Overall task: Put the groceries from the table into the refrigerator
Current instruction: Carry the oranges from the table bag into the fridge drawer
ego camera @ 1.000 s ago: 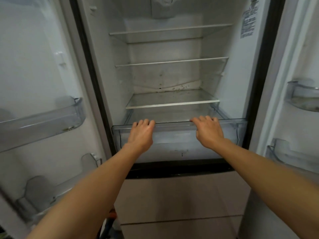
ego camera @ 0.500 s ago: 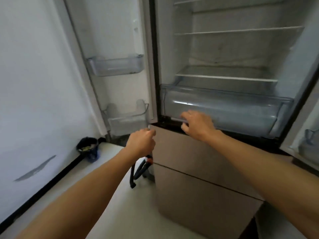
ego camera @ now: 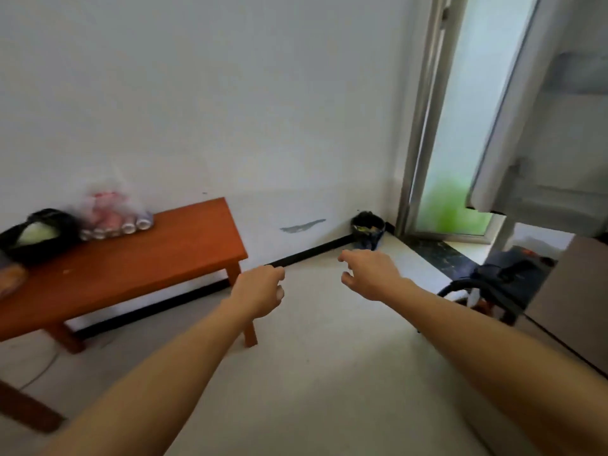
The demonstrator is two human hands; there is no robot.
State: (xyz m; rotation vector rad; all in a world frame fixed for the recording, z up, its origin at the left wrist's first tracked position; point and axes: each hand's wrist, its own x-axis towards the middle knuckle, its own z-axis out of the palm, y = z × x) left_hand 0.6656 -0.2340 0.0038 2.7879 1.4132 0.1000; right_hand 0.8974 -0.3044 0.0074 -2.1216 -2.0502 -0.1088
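The groceries sit at the far left end of the orange table (ego camera: 138,258), up against the wall: a clear bag of cans (ego camera: 113,217), its row of can ends facing me, and just to its left a black bag (ego camera: 39,233) with something pale green showing in its mouth, and something brownish at the very left edge that I cannot make out. From my hands that cluster lies at about ten o'clock, well apart, with bare tabletop between. The row of cans runs roughly from eight to two o'clock, along the table's long edge. My left hand (ego camera: 258,292) is the nearer one, hovering just off the table's near right corner, fingers loosely curled and holding nothing. My right hand (ego camera: 370,274) hangs out at one o'clock over bare floor, fingers spread and empty. The open refrigerator door (ego camera: 533,126) stands away at two o'clock. I judge the left hand should lead toward the cans, with the right following across.
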